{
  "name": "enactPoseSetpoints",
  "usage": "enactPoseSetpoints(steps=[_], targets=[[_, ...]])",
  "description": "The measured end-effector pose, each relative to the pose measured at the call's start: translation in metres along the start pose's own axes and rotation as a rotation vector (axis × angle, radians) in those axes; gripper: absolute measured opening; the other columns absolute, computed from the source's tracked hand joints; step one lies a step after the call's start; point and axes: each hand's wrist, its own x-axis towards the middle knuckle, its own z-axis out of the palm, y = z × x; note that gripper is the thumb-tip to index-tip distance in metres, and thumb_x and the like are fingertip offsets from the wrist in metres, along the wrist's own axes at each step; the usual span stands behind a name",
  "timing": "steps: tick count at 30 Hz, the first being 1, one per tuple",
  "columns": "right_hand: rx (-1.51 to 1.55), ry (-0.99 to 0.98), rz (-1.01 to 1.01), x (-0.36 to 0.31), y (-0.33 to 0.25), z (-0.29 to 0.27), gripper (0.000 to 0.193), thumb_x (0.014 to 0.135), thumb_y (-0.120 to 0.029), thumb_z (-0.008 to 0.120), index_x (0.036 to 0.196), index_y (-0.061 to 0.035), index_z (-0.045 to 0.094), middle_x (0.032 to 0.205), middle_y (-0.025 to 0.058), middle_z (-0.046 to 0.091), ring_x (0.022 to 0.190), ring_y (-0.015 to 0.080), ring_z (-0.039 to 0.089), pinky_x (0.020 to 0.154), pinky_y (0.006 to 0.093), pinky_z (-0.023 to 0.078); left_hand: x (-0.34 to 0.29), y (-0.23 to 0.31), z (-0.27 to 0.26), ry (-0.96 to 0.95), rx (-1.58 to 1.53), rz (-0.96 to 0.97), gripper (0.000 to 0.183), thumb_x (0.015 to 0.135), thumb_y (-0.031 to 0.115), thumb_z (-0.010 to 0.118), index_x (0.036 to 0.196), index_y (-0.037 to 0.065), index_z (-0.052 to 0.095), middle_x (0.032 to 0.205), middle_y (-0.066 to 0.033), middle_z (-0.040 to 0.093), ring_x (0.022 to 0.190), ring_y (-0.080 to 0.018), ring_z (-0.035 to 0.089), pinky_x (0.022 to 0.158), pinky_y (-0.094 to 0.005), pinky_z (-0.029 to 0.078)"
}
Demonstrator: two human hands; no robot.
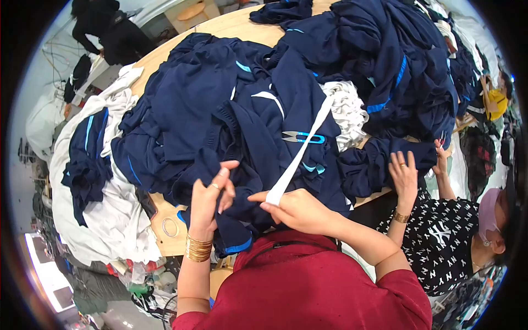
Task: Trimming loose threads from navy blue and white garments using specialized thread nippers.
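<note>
A long white fabric strip [301, 153] runs taut from a heap of white strips [347, 113] down to my right hand [303, 212], which is closed on its near end. My left hand [212, 192] is raised beside it over the dark navy garments [181, 110], fingers apart and partly bent, with nothing visible in them. Blue-handled thread snips [311, 137] lie on the navy cloth, and the strip crosses over them. Below my hands, a navy piece with a bright blue edge [239, 246] hangs at the table's near side.
A large navy garment pile [379, 55] rises at the far right. White cloth [104, 220] drapes over the left of the wooden table [170, 223]. At my right, a co-worker's hands [404, 176] handle a navy garment [366, 165]. Another person [113, 33] bends at the far left.
</note>
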Motion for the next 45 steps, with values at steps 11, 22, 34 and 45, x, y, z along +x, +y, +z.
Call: enactPoseSetpoints(steps=[11, 22, 34, 45], targets=[[-0.083, 0.088, 0.296, -0.01, 0.015, -0.003, 0.027, 0.096, -0.021, 0.044, 0.111, -0.0045, 0.061, 0.058, 0.007, 0.057, 0.054, 0.0164, 0.059, 0.055, 0.0294, 0.047, 0.016, -0.026, -0.031, 0.449, 1.136, 0.725, 0.047, 0.083, 0.017, 0.063, 0.125, 0.0, 0.048, 0.115, -0.0156, 0.052, 0.108, -0.0299, 0.049, 0.095, -0.0366, 0.037], [-0.677, 0.444, 0.053, 0.028, 0.098, -0.036, 0.027, 0.076, -0.017, 0.064, 0.099, -0.0045, 0.062, 0.092, 0.0127, 0.063, 0.088, 0.0307, 0.06, 0.077, 0.0411, 0.048, 0.029, -0.004, -0.003, -0.366, 0.032, -0.155, 0.024, 0.099, 0.021, 0.041, 0.098, 0.001, 0.054, 0.051, -0.0045, 0.053, 0.031, -0.0015, 0.027, 0.032, -0.0168, 0.02], [-0.804, 0.386, 0.004, 0.012, 0.16, -0.091, 0.017, 0.084, -0.013, 0.058, 0.098, -0.0052, 0.06, 0.073, 0.0089, 0.055, 0.069, 0.0254, 0.058, 0.061, 0.0369, 0.044, 0.003, 0.024, -0.03, -0.165, 0.126, 0.032, 0.023, 0.094, 0.017, 0.05, 0.083, 0.0, 0.06, 0.059, -0.0019, 0.054, 0.038, -0.0007, 0.034, 0.038, -0.0151, 0.025], [1.095, 0.079, 0.558, 0.007, 0.098, -0.063, 0.059, 0.097, -0.051, 0.028, 0.101, 0.0012, 0.057, 0.059, -0.0043, 0.035, 0.039, 0.0026, 0.026, 0.035, 0.0168, 0.022, -0.009, 0.038, -0.033, -0.078, 0.064, 0.15, 0.022, 0.09, 0.017, 0.053, 0.078, -0.001, 0.059, 0.053, -0.0016, 0.051, 0.039, -0.0022, 0.035, 0.039, -0.0158, 0.025]])
